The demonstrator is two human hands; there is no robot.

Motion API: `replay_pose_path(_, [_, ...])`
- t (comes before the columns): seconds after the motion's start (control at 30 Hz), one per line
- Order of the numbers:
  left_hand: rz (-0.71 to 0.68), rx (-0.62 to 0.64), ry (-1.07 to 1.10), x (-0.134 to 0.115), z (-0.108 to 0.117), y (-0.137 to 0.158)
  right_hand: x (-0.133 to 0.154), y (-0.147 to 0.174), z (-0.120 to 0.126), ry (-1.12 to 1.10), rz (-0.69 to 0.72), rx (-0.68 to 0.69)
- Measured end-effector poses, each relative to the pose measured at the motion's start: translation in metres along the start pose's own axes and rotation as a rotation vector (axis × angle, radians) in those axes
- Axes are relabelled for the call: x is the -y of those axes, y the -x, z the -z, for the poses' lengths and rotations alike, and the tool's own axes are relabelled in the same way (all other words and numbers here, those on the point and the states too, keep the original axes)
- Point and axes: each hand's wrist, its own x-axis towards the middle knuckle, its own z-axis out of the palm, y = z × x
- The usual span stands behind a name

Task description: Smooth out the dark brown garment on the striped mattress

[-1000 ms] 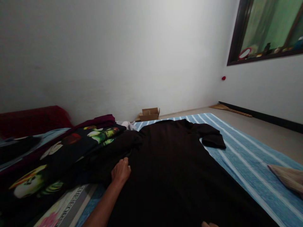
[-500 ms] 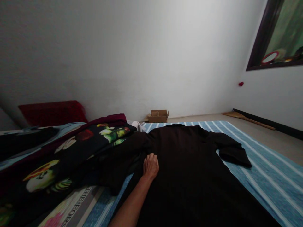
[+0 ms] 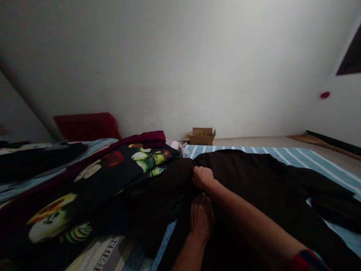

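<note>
While a blue striped mat (image 3: pixel 299 158) is spread beneath everything, a black shirt (image 3: pixel 254 184) is laid flat across it, its long axis running away from the person toward the far wall. Left of both hands, a printed dark cloth (image 3: pixel 93 177) is heaped. The shirt's left shoulder seam is pinched in the closed right hand (image 3: pixel 202 177), which is reached across and lies farther out. Just nearer, almost touching it, the left hand (image 3: pixel 200 216) is pressed flat, fingers together, on the shirt.
</note>
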Motion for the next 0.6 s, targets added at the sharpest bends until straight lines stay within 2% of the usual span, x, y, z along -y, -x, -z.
replay_pose_path(0.1, [-0.002,-0.029,0.019,-0.001,0.001,0.003,-0.011,-0.033,-0.015,-0.202,-0.118,-0.027])
replay_pose_path(0.23, [0.004,-0.083,0.018,-0.002,-0.004,0.005,-0.026,-0.057,-0.026,-0.469,-0.163,-0.022])
replay_pose_path(0.47, [0.149,-0.015,0.166,0.002,-0.009,0.001,-0.027,-0.051,-0.044,-0.725,-0.151,0.031])
replay_pose_path(0.53, [0.183,-0.072,0.278,0.009,-0.006,-0.005,-0.03,-0.045,-0.042,-0.759,-0.129,0.03])
replay_pose_path(0.6, [0.264,-0.187,0.464,0.021,-0.002,-0.012,-0.036,-0.038,-0.037,-0.752,-0.112,0.002])
